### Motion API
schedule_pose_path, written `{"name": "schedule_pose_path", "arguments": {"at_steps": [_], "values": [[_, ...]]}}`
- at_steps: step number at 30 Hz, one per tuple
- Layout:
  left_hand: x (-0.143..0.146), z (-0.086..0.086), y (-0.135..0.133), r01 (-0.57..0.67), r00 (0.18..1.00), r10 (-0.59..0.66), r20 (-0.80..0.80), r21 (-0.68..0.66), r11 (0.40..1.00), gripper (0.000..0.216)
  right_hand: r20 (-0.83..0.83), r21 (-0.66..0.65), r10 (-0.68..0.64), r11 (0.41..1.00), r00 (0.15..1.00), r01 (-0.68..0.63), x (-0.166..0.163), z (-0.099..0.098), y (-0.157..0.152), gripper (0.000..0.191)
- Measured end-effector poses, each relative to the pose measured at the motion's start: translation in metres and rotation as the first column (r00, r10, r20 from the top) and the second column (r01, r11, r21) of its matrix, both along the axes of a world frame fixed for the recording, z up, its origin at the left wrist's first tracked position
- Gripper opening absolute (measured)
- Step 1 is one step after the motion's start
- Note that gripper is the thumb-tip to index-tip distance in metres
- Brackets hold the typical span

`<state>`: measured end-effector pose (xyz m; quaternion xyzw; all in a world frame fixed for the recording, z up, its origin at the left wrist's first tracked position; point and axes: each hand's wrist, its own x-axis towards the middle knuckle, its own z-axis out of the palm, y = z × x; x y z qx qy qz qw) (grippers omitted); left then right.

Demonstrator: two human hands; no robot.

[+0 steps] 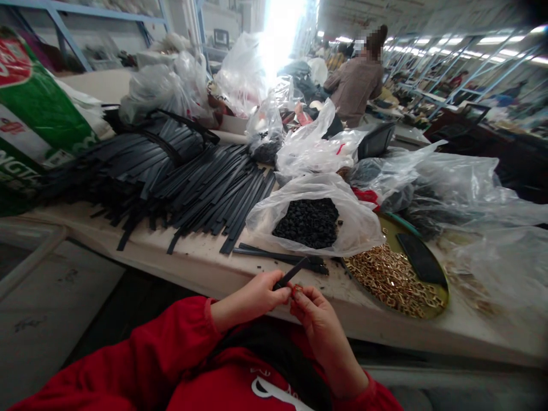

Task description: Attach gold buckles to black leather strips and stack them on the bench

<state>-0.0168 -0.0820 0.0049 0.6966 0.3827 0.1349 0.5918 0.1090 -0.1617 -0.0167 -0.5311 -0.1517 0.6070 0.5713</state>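
Observation:
My left hand pinches one end of a short black strap that points up and away toward the table. Close against it, my right hand is closed on a small gold buckle at the strap's near end. Both hands hover just below the front edge of the worktable. A round tray heaped with gold buckles lies to the right of my hands. An open plastic bag of small black pieces sits just beyond them.
A large pile of black straps covers the table's left half. Several clear plastic bags crowd the middle and right. A green and red sack stands at far left. Another person works at the table's far end.

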Motion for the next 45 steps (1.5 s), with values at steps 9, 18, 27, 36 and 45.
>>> {"name": "schedule_pose_path", "arguments": {"at_steps": [9,18,27,36,45], "values": [[-0.002,0.005,-0.004,0.046,0.997,-0.059,-0.042,-0.266,0.963,0.024,0.015,0.040,0.092,0.995,0.996,-0.093,0.004,0.002,-0.007,0.019],[-0.013,0.015,-0.017,0.182,0.982,-0.186,-0.018,-0.135,0.974,0.032,0.196,0.159,0.142,0.972,0.970,-0.174,0.018,0.008,-0.016,0.023],[-0.030,0.026,-0.051,0.186,0.967,-0.067,-0.248,0.495,0.849,0.033,-0.379,0.078,-0.152,0.978,0.913,0.196,0.009,0.015,-0.033,0.026],[-0.020,0.022,-0.058,0.118,0.992,-0.108,-0.064,0.169,0.979,0.017,-0.186,0.194,-0.138,0.965,0.973,0.174,-0.022,-0.001,-0.042,0.021],[-0.014,0.018,-0.034,0.139,0.988,-0.105,0.116,-0.351,0.926,0.029,0.013,0.186,-0.017,0.983,1.000,0.015,-0.017,-0.007,-0.028,0.020]]}}
